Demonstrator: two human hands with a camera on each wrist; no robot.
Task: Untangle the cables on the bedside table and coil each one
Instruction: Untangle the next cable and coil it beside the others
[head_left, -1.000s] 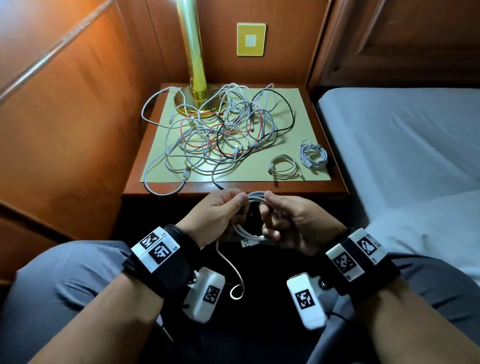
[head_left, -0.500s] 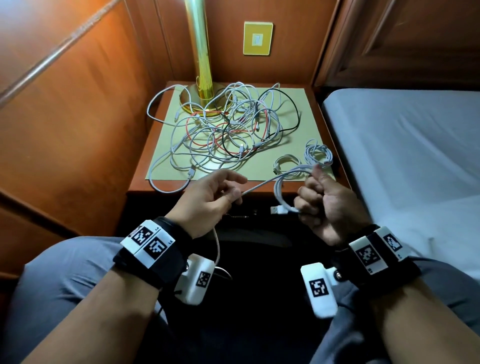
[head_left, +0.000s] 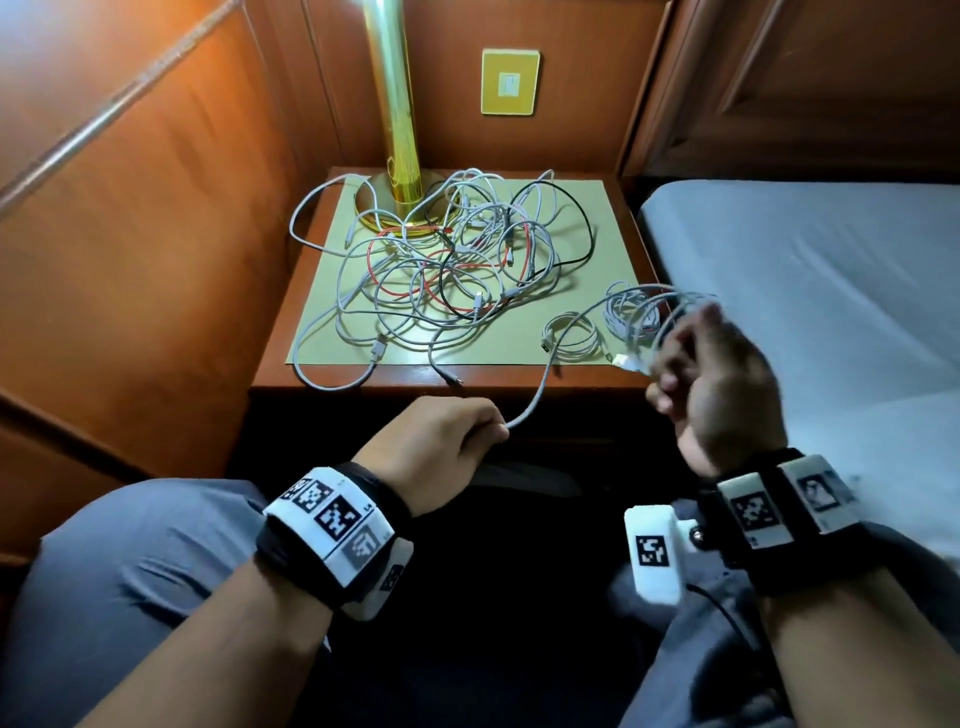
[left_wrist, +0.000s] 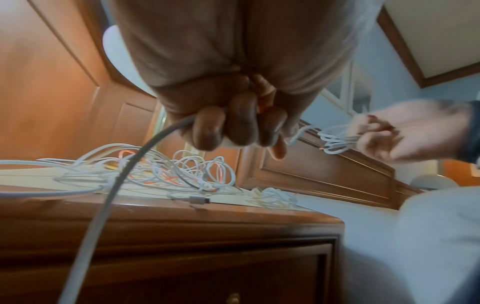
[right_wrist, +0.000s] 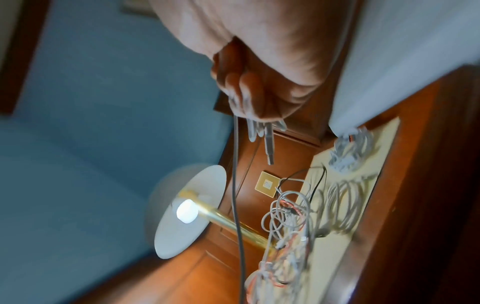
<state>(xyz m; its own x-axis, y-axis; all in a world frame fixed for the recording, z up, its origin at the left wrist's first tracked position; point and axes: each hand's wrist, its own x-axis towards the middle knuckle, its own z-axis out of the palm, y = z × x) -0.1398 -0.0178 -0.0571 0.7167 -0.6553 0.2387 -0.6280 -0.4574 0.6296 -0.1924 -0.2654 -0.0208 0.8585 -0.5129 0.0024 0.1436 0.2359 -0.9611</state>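
A tangle of white, red and black cables (head_left: 457, 270) (left_wrist: 155, 172) (right_wrist: 285, 226) lies on the bedside table (head_left: 519, 382). Two coiled white cables (head_left: 571, 338) (head_left: 631, 312) rest on the mat at the front right. My left hand (head_left: 441, 441) (left_wrist: 233, 131), in front of the table's edge, grips a white cable (head_left: 540, 395) (left_wrist: 124, 174). That cable arcs up to my right hand (head_left: 711, 384) (right_wrist: 249, 102), raised over the table's right corner, which holds its loops; a USB plug (head_left: 626, 362) (right_wrist: 270, 152) sticks out of them.
A brass lamp (head_left: 400, 145) stands at the back of the table, on a pale green mat (head_left: 322, 332). Wooden wall panels close in the left side and the back. A bed with a grey sheet (head_left: 805, 291) lies to the right. My knees are below.
My right hand has lifted up and to the right with the loops. My left hand has dropped a little, and the cable between them has grown longer.
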